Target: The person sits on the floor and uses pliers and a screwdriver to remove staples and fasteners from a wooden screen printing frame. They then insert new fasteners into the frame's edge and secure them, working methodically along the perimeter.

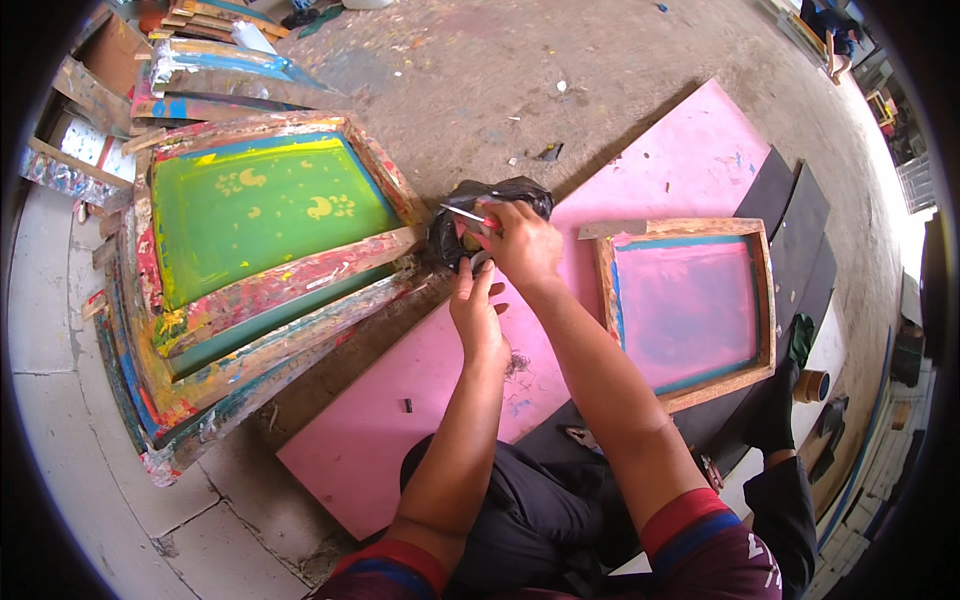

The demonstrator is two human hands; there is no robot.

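Observation:
A crumpled black plastic bag [537, 190] sits open at the far edge of a pink board, with reddish and yellowish stuff showing inside. Over its mouth my right hand [528, 243] is closed around a thin tool [463, 213] with a red handle and a pale, narrow blade pointing left. Whether it is a knife or another tool is unclear. At the bag's near side, my left hand [478, 312] has its fingertips closed on the rim. A small whitish piece shows by those fingers; the right hand partly hides the bag's contents.
The pink board [440, 400] slants across the floor before me. On its right lies a wooden-framed screen [690, 300] with pink mesh. Stacked paint-stained frames with a green screen [270, 220] stand at left. Black sheets [790, 230] lie at right; a person [838, 35] is far off.

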